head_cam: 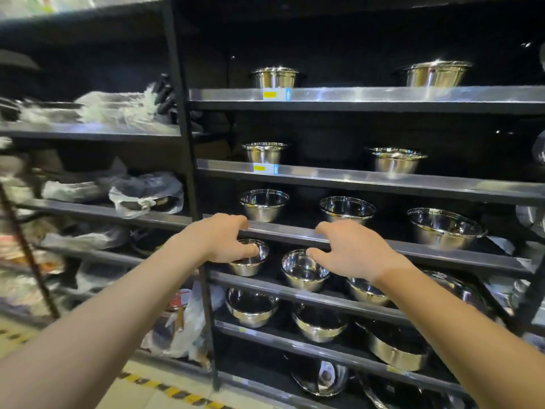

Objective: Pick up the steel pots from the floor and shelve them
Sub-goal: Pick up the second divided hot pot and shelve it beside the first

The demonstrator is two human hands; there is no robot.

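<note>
While both arms are reaching out toward the black shelving unit [188,160], the left hand [219,239] is sitting over the small steel pot [250,262] at the left end of a middle shelf, fingers curled and touching its rim; whether it is gripping the pot or just letting go, I cannot tell. The right hand [351,252] is hovering with fingers spread wide and holding nothing, just above the neighbouring pot [303,271] on the same shelf and in front of the edge of the shelf above [413,249]. More steel pots are standing in spaced rows on the shelves above and below. Only a strip of floor [141,388] is showing at the bottom left, and no pots are lying on it in this view.

The step appears to be the placing of a pot on its shelf, near its finish. Next, the hands are likely needing to pull clear without nudging either pot, then go down to the floor for any pots remaining out of view.
</note>
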